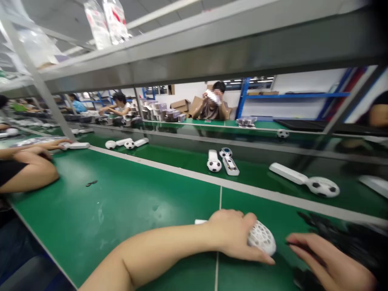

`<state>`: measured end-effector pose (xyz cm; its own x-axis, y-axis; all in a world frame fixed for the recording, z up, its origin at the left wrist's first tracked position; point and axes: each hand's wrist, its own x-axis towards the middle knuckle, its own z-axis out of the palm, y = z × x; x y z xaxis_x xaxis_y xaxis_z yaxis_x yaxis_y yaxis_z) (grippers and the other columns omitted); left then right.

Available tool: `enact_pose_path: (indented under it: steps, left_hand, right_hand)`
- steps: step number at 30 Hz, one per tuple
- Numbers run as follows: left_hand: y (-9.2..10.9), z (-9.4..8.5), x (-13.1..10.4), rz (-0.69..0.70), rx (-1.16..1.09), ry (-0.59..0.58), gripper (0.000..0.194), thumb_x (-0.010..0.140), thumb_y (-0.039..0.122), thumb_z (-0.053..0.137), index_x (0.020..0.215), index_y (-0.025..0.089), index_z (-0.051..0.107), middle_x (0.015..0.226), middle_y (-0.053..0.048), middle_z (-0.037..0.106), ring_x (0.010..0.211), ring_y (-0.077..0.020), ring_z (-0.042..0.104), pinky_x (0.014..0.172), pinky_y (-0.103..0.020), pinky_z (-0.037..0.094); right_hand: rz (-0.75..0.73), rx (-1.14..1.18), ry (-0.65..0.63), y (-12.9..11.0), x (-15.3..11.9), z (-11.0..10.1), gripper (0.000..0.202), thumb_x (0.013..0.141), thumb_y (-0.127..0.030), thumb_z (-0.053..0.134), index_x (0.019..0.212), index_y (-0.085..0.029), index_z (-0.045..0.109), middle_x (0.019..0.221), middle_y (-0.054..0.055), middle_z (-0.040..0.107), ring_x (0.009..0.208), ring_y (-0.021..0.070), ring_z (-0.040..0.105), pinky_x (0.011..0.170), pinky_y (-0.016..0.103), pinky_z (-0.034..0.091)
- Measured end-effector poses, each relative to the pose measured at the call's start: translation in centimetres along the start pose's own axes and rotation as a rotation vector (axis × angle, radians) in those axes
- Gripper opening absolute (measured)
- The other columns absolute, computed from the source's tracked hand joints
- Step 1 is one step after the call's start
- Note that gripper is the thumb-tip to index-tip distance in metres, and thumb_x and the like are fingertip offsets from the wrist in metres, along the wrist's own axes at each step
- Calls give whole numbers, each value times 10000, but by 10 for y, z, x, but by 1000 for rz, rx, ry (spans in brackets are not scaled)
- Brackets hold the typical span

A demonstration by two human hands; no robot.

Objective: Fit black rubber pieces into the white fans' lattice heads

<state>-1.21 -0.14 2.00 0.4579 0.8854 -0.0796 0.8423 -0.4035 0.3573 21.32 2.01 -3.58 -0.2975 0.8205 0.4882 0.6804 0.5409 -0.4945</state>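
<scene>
My left hand [232,234] is closed over a white handheld fan [263,238] lying on the green bench. The fan's round, openwork grille faces up past my fingers, and the end of its handle shows behind my wrist. To the right of the grille, my right hand [330,258] pinches a small black piece [288,243], mostly hidden by the fingertips. Beside that hand lies a blurred heap of black parts [342,238]. Ahead, a white fan with a football-patterned head [323,187] rests on the dark green belt.
More football fans [214,165] lie along the belt, one with its handle opened [230,165]. A small black part [91,183] is on the bench. At left, a co-worker's arm [33,165] reaches in. An overhead shelf [194,60] spans the view; another person [212,105] sits opposite.
</scene>
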Motion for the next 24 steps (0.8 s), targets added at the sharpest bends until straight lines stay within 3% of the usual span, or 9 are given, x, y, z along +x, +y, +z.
enact_pose_path:
  steps: [2,6,8,14,19,24]
  left_hand:
    - [3,3,-2,-3,20,28,735,628,754,418,1105,196,451,983,-109,602,901,-297,574,736,-396,470]
    - [5,9,-6,32,47,106,658,679,682,459,1135,208,430,995,-94,596,907,-287,563,756,-394,457]
    - [3,11,-6,60,48,105,651,695,652,476,1172,214,412,1019,-93,590,926,-287,554,770,-399,446]
    - [-5,12,0,89,-19,24,698,720,617,478,1279,220,346,1174,-97,533,1045,-282,512,835,-386,417]
    - [-8,12,1,78,-60,17,728,701,595,519,1312,254,320,1215,-79,506,1044,-275,524,795,-343,430]
    - [-12,14,2,104,-114,28,732,703,587,522,1333,304,281,1273,-37,470,1050,-251,530,784,-313,435]
  right_hand:
    - [43,-3,-112,-18,1,-12,231,775,-449,500,786,-262,636,800,23,668,717,201,640,621,281,517]
    - [88,41,-158,-46,6,-23,222,849,-290,427,981,-229,595,910,45,634,826,177,611,731,286,491]
    - [66,71,-160,-51,8,-23,193,850,-232,431,941,-221,600,893,41,622,846,169,594,763,290,472]
    - [191,257,-166,-54,5,-22,79,842,-240,477,860,-210,548,784,2,623,683,129,601,639,254,486]
    - [21,231,-164,-62,3,-27,56,798,-190,549,786,-199,603,759,-3,612,717,121,570,684,247,457]
    - [-14,291,-276,-71,-2,-20,53,783,-158,571,789,-196,607,780,-4,610,728,116,559,694,249,448]
